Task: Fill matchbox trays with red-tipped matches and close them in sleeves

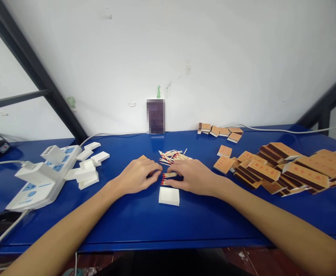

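My left hand (139,174) rests on the blue table (185,222) with its fingers curled over an orange matchbox sleeve (142,157) that shows only at one corner. My right hand (192,176) lies beside it, fingers pinched on a small bundle of red-tipped matches (168,177). A loose pile of matches (172,155) sits just behind both hands. A white inner tray (169,196) lies on the table just in front of my right hand.
Several white inner trays (87,170) lie at the left by a white power strip (38,180). Stacks of orange matchbox sleeves (285,168) cover the right side, with a few more (219,131) at the wall. A dark blurred object (155,116) stands against the wall.
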The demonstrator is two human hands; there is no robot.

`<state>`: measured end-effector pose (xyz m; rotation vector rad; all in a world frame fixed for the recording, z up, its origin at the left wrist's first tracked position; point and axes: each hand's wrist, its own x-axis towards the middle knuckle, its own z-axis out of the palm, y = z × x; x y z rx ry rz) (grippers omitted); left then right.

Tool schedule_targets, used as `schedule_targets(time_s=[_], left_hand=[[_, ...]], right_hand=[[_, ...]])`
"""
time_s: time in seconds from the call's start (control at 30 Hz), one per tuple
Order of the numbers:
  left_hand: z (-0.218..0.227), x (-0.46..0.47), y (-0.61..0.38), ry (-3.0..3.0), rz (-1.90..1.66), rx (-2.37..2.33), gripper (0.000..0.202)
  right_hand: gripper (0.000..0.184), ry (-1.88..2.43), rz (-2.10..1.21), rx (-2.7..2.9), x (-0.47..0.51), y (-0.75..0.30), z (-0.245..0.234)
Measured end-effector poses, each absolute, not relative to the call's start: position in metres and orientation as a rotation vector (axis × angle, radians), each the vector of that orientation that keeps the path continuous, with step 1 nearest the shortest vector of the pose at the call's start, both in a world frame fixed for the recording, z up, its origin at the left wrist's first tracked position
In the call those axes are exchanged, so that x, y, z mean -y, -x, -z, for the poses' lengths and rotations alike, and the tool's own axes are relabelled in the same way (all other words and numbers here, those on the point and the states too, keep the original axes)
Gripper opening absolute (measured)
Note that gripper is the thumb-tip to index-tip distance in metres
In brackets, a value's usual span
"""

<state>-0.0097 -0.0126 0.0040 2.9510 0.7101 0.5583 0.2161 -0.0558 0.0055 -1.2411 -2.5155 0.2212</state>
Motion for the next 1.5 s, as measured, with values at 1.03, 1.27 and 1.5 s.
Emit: schedule_targets(time_s=[1.03, 1.27, 1.5], left_hand=[[-0.021, 0.034, 0.009, -3.054, -0.504, -0.374, 0.031], [-0.013, 0.045, 0.001, -3.183, -0.464, -0.275, 0.036], [-0.014, 0.038, 0.002, -3.123, -0.588, -0.329, 0.047]], right_hand=[[0.020, 1.387, -0.135, 1.979, 0.047, -0.240, -0.023], [0.021, 1.437, 0.111, 2.200, 0.038, -0.251, -0.015], [0.020, 1.240, 0.143, 2.412, 0.040, -0.225, 0.004]])
